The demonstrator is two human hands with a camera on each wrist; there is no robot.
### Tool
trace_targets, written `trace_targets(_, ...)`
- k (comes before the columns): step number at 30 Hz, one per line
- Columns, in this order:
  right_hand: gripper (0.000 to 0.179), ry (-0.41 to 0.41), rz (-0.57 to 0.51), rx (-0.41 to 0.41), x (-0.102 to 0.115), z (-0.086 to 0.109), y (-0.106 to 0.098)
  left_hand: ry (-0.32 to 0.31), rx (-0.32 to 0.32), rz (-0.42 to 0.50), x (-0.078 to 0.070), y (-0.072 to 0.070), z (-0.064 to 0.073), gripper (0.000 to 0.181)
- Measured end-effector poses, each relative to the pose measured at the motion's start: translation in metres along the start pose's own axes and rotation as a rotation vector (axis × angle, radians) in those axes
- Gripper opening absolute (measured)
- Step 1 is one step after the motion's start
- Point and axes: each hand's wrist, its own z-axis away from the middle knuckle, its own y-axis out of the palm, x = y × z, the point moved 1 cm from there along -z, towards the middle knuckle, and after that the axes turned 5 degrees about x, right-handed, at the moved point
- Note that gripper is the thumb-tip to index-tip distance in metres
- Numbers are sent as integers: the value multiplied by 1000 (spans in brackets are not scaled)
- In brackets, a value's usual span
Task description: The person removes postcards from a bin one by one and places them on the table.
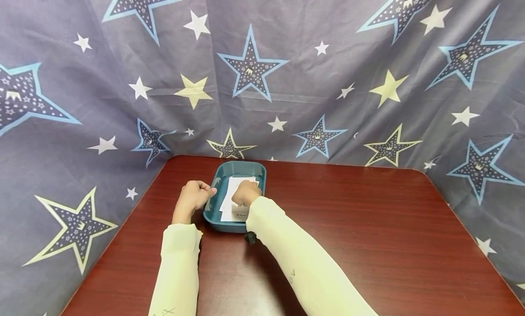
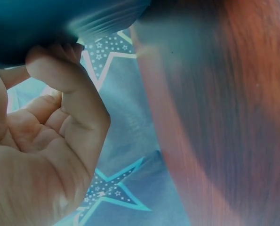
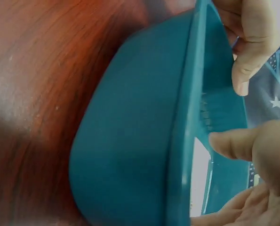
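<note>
A teal plastic tray (image 1: 224, 226) with rounded corners stands on the table, white printed papers or flat packets (image 1: 228, 195) lying in it. At its left rim my left hand (image 1: 193, 198) pinches the edge, thumb over the inside and bent fingers against the outer wall, as the left wrist view also shows. My right hand (image 1: 247, 193) reaches over the tray, right above the white items. In the right wrist view its thumb points into the tray and a finger comes near a white piece (image 3: 199, 174). Whether it holds anything is hidden.
The tray stands near the back left of a reddish-brown wooden table (image 1: 348, 234). A star-printed grey cloth (image 1: 279, 47) hangs behind and at both sides. Beneath the right cuff, a small black object (image 1: 250, 237) shows near the tray's front corner.
</note>
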Motion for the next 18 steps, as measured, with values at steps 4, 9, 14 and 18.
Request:
trace_targets(4,33,90,69,22,6,-8,9,21,-7,-3,1,0,-1,30)
trace_targets(9,49,210,46,-9,10,-23,26,38,-20,-5,2,0,-2,29)
trace_targets(14,84,274,29,-22,12,-28,38,48,-27,-9,2,-1,0,28)
trace_targets(18,89,277,4,-23,11,-28,43,45,-28,-10,1,-1,0,28)
